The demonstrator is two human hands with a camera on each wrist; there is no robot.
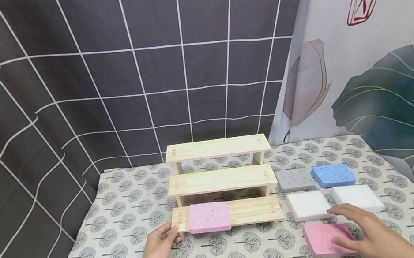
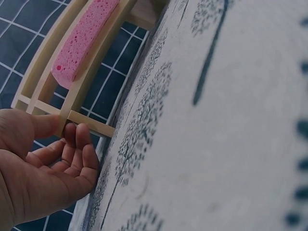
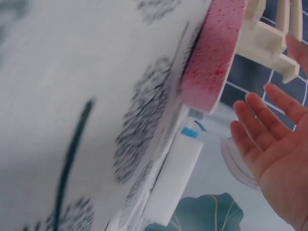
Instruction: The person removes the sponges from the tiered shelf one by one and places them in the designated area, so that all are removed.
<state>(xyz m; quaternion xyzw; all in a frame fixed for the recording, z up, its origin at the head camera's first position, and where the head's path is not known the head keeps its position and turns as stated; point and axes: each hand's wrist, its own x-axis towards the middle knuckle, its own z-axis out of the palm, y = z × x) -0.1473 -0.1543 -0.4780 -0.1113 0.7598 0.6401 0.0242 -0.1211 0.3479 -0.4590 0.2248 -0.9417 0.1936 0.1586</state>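
Observation:
A three-tier wooden shelf (image 1: pixel 220 180) stands on the table. My left hand (image 1: pixel 159 248) pinches the left end of its lowest step, thumb on top and fingers curled below, as the left wrist view shows (image 2: pixel 53 163). On that step lies a light pink sponge (image 1: pixel 209 217), toward the left. My right hand (image 1: pixel 366 230) hovers over a darker pink sponge (image 1: pixel 326 239) at the front right, fingers spread and holding nothing. In the right wrist view the palm (image 3: pixel 284 154) is apart from the sponge's thick side (image 3: pixel 211 62).
Behind the darker pink sponge lie two white sponges (image 1: pixel 307 206) (image 1: pixel 356 198). Farther back are a grey sponge (image 1: pixel 295 179) and a blue sponge (image 1: pixel 333 175), right of the shelf. The tree-print tablecloth (image 1: pixel 118 231) meets a dark gridded curtain (image 1: pixel 111 81).

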